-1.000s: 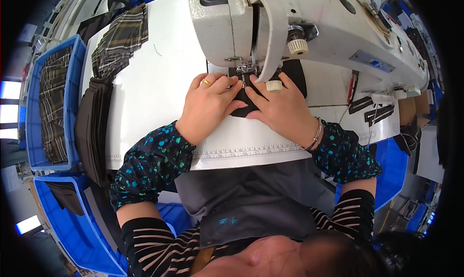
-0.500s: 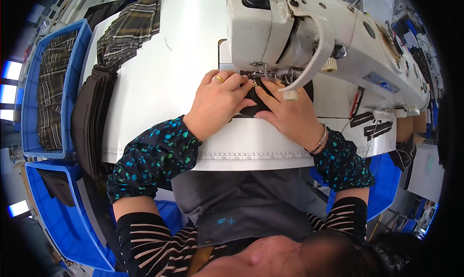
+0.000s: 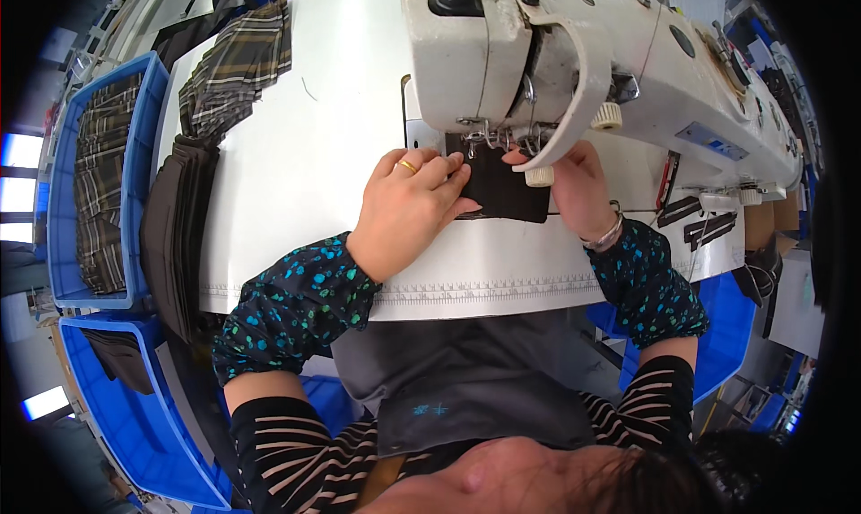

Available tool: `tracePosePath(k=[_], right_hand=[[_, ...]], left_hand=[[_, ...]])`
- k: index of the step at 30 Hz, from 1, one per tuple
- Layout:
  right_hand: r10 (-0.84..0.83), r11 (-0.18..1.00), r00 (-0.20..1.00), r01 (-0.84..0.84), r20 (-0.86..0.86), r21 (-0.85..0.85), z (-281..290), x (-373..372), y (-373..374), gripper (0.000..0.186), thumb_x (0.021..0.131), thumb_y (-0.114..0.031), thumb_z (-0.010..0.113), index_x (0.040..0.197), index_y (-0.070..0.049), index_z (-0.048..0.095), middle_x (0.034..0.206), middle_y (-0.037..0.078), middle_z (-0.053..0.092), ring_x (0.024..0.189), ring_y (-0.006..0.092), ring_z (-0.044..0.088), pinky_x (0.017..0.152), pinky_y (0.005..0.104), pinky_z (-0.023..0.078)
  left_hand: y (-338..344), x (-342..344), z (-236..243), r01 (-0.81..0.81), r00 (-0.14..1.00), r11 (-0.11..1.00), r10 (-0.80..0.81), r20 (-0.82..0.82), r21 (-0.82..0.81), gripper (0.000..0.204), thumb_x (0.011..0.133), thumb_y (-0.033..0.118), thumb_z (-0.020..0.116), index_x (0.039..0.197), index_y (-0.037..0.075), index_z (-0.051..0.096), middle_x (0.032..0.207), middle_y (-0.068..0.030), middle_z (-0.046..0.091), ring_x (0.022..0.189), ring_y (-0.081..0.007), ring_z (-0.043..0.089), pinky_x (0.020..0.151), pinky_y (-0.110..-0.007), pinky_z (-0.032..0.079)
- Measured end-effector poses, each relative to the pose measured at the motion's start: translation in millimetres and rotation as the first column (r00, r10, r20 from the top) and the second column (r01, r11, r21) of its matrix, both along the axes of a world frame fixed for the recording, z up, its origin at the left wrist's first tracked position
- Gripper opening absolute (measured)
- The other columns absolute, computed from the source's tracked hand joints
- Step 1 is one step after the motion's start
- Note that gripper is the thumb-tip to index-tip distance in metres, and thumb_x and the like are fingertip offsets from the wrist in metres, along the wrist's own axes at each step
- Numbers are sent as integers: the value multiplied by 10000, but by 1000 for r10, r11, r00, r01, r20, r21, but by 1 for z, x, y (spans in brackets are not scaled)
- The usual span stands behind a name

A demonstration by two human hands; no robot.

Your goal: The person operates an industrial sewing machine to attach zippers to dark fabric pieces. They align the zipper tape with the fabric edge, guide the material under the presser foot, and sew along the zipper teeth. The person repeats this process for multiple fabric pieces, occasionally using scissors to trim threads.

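A dark brown piece of cloth (image 3: pixel 504 187) lies flat under the needle area of the white sewing machine (image 3: pixel 574 56). My left hand (image 3: pixel 404 207), with a gold ring, is closed on the cloth's left edge, fingers bunched and thumb low beside it. Beyond the cloth's right edge, my right hand (image 3: pixel 581 189) is curled, one fingertip reaching in by the metal presser foot (image 3: pixel 489 139). The machine's curved white lever (image 3: pixel 583 110) hides part of those fingers, and what they grip, if anything, does not show.
At left, a stack of dark cloth pieces (image 3: pixel 175 236) hangs over the table edge, near plaid pieces (image 3: pixel 238 61). Blue bins stand beside it, one holding plaid cloth (image 3: pixel 108 182). Dark zipper-like strips (image 3: pixel 708 227) and a red-and-black tool (image 3: pixel 667 180) lie at right.
My right hand has lifted off the cloth and moved right and inward, its fingers now curled behind the lever. More cloth shows. My left hand stays at the cloth's left edge.
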State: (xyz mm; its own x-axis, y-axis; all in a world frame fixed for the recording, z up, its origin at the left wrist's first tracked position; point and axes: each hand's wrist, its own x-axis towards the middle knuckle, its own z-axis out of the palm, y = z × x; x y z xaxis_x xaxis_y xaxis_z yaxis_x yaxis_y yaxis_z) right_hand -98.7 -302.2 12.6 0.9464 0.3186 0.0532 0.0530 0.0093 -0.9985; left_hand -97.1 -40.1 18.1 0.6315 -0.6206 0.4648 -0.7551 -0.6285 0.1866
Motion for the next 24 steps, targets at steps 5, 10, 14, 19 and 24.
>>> tracePosePath(k=[5,10,14,19,24], right_hand=[[298,614,666,415,684,-671,4,-16,26,333,911,-170,729,1220,-48,745,1121,106,747,1008,268,683,1048,430,508],[359,537,630,464,689,-704,3,-15,28,387,913,-249,737,1248,-55,731,1037,82,724,991,274,644,1084,476,473],[348,513,620,501,703,-697,-2,-10,27,404,923,-250,729,1281,-64,723,947,100,698,979,289,649,1077,484,479],[348,501,614,516,708,-694,-7,-5,25,397,932,-239,719,1296,-82,721,867,97,659,959,293,652,1078,491,484],[329,520,643,488,692,-701,-8,-4,25,380,920,-221,721,1277,-92,728,821,75,625,939,288,645,1087,495,485]], left_hand=[[-1,0,-4,-7,1000,1000,6,26,3,374,833,310,812,1133,88,793,1007,-11,675,1065,-220,643,950,-393,505],[-1,2,-2,-13,999,1000,13,33,21,348,839,294,813,1123,93,798,998,-10,677,1038,-226,642,953,-400,506],[-2,10,-4,-19,999,1000,19,35,1,317,850,281,813,1102,89,801,1038,-13,705,1015,-239,649,954,-404,508],[-2,14,-5,-16,1000,1000,16,25,11,323,884,295,774,1120,75,782,1148,-11,719,1066,-218,641,970,-400,494],[-3,14,-5,-23,1000,999,24,-10,27,329,906,305,751,1138,72,772,1176,-8,717,1102,-204,634,983,-400,486]])
